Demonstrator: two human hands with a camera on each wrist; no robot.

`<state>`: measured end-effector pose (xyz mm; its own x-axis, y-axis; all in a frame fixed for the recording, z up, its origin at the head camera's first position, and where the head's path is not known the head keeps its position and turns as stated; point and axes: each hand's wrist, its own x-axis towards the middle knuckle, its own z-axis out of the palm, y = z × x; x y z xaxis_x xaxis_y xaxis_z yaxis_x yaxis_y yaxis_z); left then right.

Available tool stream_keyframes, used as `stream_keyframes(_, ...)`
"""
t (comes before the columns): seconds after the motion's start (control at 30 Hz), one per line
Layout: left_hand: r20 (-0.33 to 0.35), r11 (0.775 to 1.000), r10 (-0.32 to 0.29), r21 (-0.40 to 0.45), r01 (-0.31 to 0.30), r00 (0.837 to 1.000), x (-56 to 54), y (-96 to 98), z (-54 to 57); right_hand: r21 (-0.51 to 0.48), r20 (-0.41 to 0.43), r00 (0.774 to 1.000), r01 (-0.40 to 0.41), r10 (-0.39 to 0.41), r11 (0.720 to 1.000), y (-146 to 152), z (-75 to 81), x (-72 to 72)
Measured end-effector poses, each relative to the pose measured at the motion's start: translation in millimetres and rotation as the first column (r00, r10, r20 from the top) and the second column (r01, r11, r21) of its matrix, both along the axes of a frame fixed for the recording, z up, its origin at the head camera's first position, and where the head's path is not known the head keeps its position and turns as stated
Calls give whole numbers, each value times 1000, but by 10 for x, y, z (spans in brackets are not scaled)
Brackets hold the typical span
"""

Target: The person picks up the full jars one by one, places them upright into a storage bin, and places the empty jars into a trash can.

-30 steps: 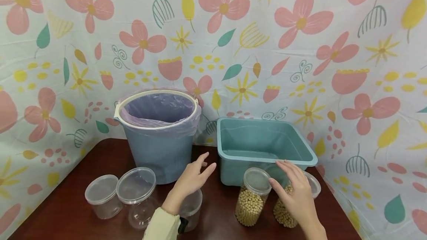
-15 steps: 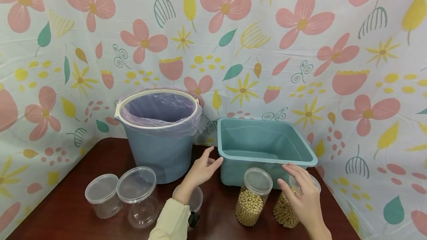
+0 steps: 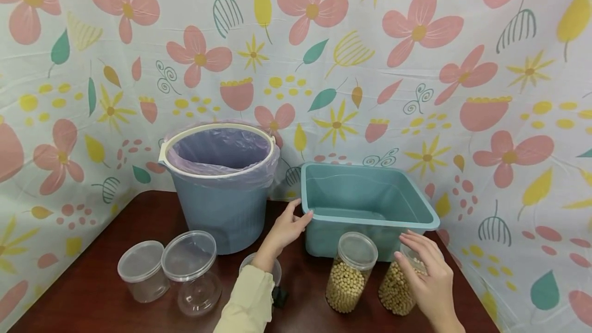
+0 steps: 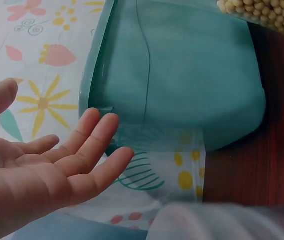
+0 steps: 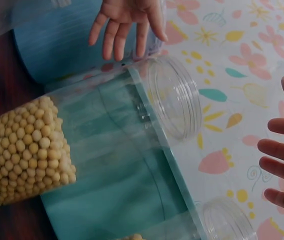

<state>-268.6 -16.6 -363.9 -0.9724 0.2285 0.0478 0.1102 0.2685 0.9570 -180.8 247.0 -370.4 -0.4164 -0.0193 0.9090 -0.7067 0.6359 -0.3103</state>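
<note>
My left hand (image 3: 284, 227), fingers loosely spread, is at the front left corner of the blue-green plastic basin (image 3: 365, 220); whether it touches the rim I cannot tell. In the left wrist view that hand (image 4: 57, 170) has its palm up beside the basin (image 4: 197, 65). My right hand (image 3: 430, 276) is held with extended, slightly bent fingers over the right jar of beans (image 3: 394, 294), partly hiding it. In the right wrist view its fingers (image 5: 279, 150) hold nothing and stand apart from the clear jars. Another lidded jar of pale round beans (image 3: 347, 284) stands upright between the hands.
A blue bucket (image 3: 217, 215) with a purple liner stands at the back left. Before it are clear lidded jars (image 3: 143, 276) without visible contents, one partly behind my left forearm. A flower-patterned cloth (image 3: 296, 40) hangs behind the dark red table (image 3: 88, 292).
My left hand has moved right and slightly away from me, up to the basin's corner. The right hand has drifted right and slightly down over the right jar. The jars and basin stay put.
</note>
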Motion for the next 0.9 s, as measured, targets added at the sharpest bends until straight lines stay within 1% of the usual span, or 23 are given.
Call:
stream_keyframes(0.13, 6, 1000, 1, 23, -1, 1000, -36, 41, 1, -2, 5, 1000, 20, -20, 1000, 44, -2, 36)
stream_keyframes(0.33, 56, 996, -38, 79, 33, 998, -112, 80, -51, -28, -15, 999, 30, -31, 999, 76, -31, 73)
stream_keyframes(0.4, 75, 995, -45, 98, 37, 996, -136, 88, -79, -36, -21, 999, 32, -33, 999, 36, 18, 126)
stream_keyframes(0.5, 95, 993, -35, 119, 24, 995, -177, 97, -108, -39, -34, 999, 28, -29, 999, -30, 127, 213)
stream_keyframes(0.6, 100, 992, -17, 127, 5, 995, -213, 105, -118, -36, -50, 998, 24, -26, 999, -53, 194, 262)
stream_keyframes(0.8, 129, 990, -7, 141, -12, 992, -268, 120, -115, -44, -38, 998, 44, -45, 998, 6, 181, 272)
stream_keyframes(0.9, 143, 989, -6, 149, -15, 990, -298, 113, -113, -47, -26, 998, 57, -58, 997, 57, 139, 252)
